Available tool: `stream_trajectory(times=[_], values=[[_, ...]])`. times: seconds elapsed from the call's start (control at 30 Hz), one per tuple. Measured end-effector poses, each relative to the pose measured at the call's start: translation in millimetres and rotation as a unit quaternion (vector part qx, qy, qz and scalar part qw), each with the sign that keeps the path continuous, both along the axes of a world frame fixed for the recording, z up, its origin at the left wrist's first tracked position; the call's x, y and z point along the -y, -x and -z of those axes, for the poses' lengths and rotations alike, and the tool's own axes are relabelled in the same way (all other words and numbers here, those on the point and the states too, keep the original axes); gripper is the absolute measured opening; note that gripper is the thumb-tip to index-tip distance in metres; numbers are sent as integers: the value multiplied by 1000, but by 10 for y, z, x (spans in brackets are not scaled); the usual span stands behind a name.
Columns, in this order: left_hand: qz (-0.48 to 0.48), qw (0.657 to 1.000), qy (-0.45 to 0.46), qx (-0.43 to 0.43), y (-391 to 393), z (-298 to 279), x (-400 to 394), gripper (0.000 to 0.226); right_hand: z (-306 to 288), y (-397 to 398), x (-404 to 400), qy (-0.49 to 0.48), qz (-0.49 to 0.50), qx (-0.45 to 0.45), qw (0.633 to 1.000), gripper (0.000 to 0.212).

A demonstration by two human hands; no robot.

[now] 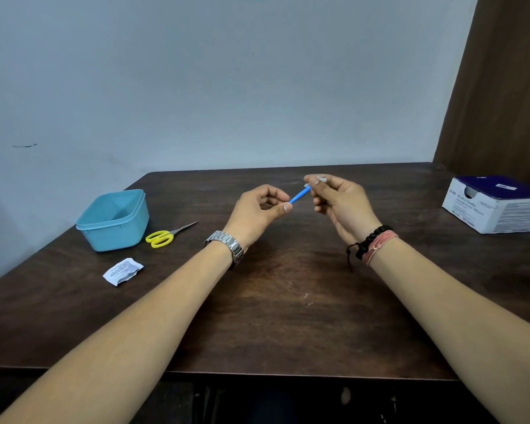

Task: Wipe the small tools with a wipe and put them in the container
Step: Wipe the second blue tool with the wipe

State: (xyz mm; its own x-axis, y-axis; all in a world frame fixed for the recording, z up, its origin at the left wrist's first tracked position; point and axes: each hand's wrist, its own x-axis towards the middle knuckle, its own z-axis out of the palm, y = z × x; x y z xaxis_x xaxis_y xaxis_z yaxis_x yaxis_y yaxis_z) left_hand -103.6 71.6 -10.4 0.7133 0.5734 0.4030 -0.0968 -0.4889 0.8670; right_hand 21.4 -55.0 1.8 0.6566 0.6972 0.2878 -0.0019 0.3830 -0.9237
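Both forearms over the table's (288, 316) near edge; left hand (259, 211) pinched on one end of a blue tool (299, 195), right hand (338, 198) pinched on a white wipe (321, 179) at its other end, above the table's middle. Toward the left edge: empty blue container (114, 220), yellow scissors (166, 235) just beside it, torn wrapper (122, 271) nearer. By the far right corner: swab box (496, 206).
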Motion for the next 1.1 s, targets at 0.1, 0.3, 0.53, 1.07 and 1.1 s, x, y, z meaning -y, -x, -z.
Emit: stream_trajectory(times=[0.1,0.3,0.53,1.07,1.1], values=[[-8,1000,0,-1,-4,1,-7,13,-30,-52,28,-29,25,-20,999,7],[-56,989,108,87,27,-47,-56,11,5,-14,-6,16,-2,1,1000,9],[-17,950,257,176,34,-107,8,7,44,45,-13,31,-39,33,998,11],[-12,995,68,76,47,-64,70,11,104,36,-45,78,-25,150,985,11],[-1,996,58,65,46,-60,83,10,116,55,-55,87,-33,160,983,13]])
